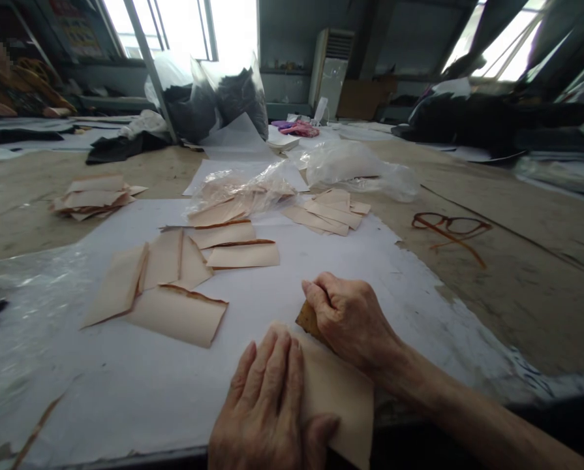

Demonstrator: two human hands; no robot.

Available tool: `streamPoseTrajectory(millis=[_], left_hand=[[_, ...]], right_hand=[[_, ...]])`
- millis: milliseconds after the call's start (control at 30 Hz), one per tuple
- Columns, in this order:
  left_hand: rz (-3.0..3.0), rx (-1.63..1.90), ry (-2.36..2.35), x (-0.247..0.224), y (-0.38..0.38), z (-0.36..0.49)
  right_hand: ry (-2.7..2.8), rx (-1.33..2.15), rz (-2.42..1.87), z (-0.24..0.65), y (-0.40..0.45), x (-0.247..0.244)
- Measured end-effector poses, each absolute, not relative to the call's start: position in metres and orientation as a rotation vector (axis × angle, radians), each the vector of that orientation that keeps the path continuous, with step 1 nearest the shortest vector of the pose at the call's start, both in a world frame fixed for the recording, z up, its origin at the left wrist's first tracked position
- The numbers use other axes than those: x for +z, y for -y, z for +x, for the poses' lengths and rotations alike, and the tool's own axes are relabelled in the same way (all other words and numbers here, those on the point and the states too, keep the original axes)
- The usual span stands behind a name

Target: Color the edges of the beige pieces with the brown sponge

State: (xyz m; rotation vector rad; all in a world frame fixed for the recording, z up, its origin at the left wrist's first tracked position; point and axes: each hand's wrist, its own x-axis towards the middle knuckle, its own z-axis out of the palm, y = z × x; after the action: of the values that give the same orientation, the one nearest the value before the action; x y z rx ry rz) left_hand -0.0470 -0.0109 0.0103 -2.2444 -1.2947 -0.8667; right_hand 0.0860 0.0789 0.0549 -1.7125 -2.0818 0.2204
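My left hand (267, 398) lies flat on a beige sheet-like piece (343, 398) near the front edge of the table, fingers stretched out and thumb apart. The piece juts past that edge at the lower right. Just right of it, my right hand (350, 320) is closed around a flat yellowish-brown block or scraper (310, 320); most of it is hidden in the fist, so its exact kind does not show. The tool is at the piece's upper edge. Left of my hands, several beige pieces with brown folded edges (179, 313) lie scattered on white paper (125, 385).
More beige pieces lie in a stack (96, 196) at left, under clear plastic (252, 189) and in a fanned pile (331, 212). Brown-framed glasses (451, 228) rest at right. Plastic bags (228, 98) of dark material stand behind. A person (17, 85) sits at far left.
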Motion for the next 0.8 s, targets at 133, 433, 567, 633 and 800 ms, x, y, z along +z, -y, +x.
streamPoseTrajectory(millis=[133,433,567,633,800], left_hand=[[-2.246,-0.876,1.299,0.005,0.011,-0.047],[-2.206,-0.975,1.365,0.004,0.013,-0.044],[-2.177,-0.99,1.416,0.005,0.013,-0.044],[-2.166,-1.001,1.411,0.005,0.012,-0.043],[-2.164,-1.02,1.388,0.004,0.012,-0.041]], right_hand=[[2.069,0.215,-1.746,0.083,-0.078,0.053],[2.25,-0.036,-1.579,0.06,-0.081,0.043],[2.461,-0.138,-1.298,0.079,-0.08,0.044],[2.494,-0.152,-1.245,0.091,-0.078,0.046],[2.345,-0.069,-1.402,0.089,-0.075,0.049]])
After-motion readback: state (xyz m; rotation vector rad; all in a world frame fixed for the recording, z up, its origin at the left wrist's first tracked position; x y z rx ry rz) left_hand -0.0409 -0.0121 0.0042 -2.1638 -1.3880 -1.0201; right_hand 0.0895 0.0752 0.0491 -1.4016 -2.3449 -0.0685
